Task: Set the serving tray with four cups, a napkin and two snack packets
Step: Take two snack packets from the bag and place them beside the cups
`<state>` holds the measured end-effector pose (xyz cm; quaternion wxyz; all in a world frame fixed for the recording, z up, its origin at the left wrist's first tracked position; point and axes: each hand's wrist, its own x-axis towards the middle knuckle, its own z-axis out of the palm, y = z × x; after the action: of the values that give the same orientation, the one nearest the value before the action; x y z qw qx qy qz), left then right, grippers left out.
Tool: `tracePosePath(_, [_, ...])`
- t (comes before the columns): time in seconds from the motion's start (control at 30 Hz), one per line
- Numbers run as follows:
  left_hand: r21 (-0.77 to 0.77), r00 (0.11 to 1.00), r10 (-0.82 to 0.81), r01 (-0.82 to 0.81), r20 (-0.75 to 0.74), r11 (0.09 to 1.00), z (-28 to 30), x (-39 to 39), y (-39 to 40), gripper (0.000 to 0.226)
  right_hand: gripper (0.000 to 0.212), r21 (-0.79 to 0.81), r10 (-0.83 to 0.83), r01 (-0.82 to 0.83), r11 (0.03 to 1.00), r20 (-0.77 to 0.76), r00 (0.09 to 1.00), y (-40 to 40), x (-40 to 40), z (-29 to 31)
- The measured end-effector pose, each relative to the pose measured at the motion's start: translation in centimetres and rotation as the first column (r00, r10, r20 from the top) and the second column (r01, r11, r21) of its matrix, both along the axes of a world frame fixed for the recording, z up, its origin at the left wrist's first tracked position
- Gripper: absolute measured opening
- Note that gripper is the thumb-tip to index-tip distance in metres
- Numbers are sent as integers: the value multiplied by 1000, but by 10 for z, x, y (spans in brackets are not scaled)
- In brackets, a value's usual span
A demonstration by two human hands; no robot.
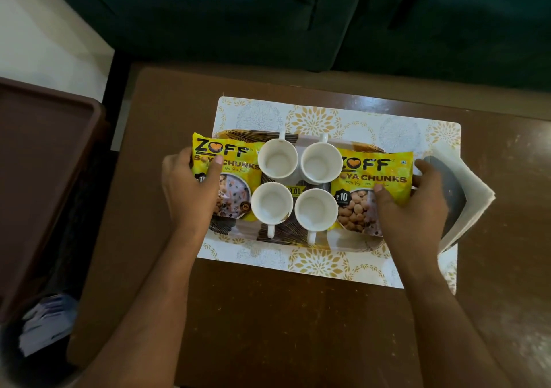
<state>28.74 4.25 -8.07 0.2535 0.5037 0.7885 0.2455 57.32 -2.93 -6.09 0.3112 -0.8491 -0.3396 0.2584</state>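
A patterned serving tray [351,246] rests on a white and gold placemat [313,265]. White empty cups stand in its middle: two at the back [277,158] [321,162] and two at the front [272,203] [315,212]. One yellow snack packet [235,161] lies at the tray's left end, and my left hand [190,188] grips its left edge with the thumb on top. Over the right end lies the other yellow packet [375,176], with my right hand [414,206] closed on its right edge. A folded white napkin [471,197] lies beside the right hand, partly lifted.
The placemat sits on a brown wooden table [268,328]. A dark brown plastic tray or bin [44,164] stands to the left, with a stack of papers [44,325] below it. A dark green sofa [298,15] runs along the far side.
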Motion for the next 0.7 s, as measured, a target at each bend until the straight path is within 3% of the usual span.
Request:
tracePosePath(0.13, [30, 969, -88, 98, -232, 995, 4, 7, -8, 68, 66, -58, 116, -105, 993, 271, 955, -8, -10, -1])
tracePosePath(0.27, [36, 847, -334, 382, -414, 924, 2, 9, -12, 74, 63, -126, 317, -293, 948, 457, 831, -11, -19, -5])
tracePosePath(0.43, [-111, 680, -541, 568, -495, 816, -11, 10, -14, 72, 62, -278, 526, -448, 849, 507, 683, -13, -24, -20])
tracePosePath(0.7, [-227, 542, -583, 584, -605, 780, -22, 10, -18, 69, 60, -359, 587, -464, 810, 514, 626, -16, -29, -41])
